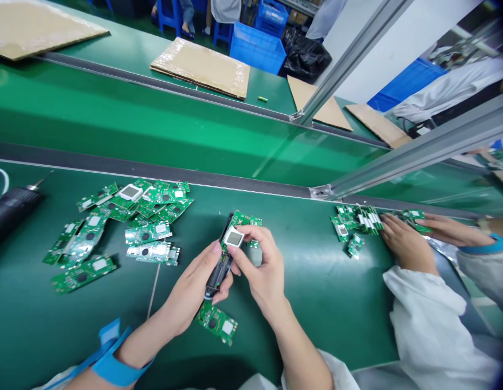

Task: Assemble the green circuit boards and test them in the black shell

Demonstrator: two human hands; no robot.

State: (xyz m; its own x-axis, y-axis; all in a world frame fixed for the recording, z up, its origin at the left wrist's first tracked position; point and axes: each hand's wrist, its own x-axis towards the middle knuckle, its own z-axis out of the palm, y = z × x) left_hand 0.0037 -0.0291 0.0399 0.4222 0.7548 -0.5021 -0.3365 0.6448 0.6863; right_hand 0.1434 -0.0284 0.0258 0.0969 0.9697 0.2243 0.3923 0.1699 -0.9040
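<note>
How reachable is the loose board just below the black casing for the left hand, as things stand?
Probably yes: the board lies close by, its face mostly uncovered. The left hand is holding the black casing, though, so its fingers would likely need freeing first.

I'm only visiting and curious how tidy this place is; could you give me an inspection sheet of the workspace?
Surface: green bench, thin pale line at left.
Job's things: black casing, white-framed screen, circuit boards.
Clutter: boards overlapping at left; black tool at the edge.
Grippers: bare hands; left hand holds the casing, right hand the screen.
Cables: pale looped cord by the tool, mostly out of view.
Surroundings: co-worker's hands at right; cardboard, blue crate beyond the divider.
</note>
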